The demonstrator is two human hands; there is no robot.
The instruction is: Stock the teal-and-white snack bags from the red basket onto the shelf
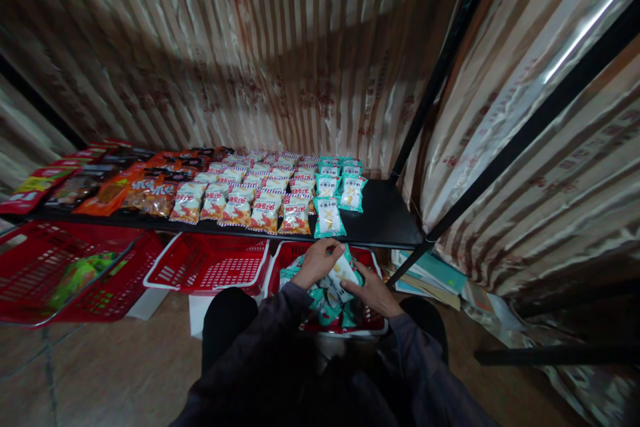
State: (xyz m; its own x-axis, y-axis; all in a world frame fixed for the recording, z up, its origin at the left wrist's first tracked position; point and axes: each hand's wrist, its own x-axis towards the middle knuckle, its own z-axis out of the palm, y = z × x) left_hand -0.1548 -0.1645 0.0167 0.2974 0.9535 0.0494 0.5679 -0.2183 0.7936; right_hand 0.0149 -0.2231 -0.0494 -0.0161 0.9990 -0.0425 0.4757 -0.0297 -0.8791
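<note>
Between my two hands is a teal and white snack bag, held above a red basket. My left hand grips its upper left edge, fingers closed. On the bag's right side my right hand is closed too. Several more teal bags lie heaped in the basket below. Just beyond my hands, a matching teal bag rests at the front edge of the black shelf, with others in short columns behind it.
Left of the teal bags, the shelf carries rows of white and orange snack bags, then orange bags and red bags. Two other red baskets stand on the floor. Black posts and books are at the right.
</note>
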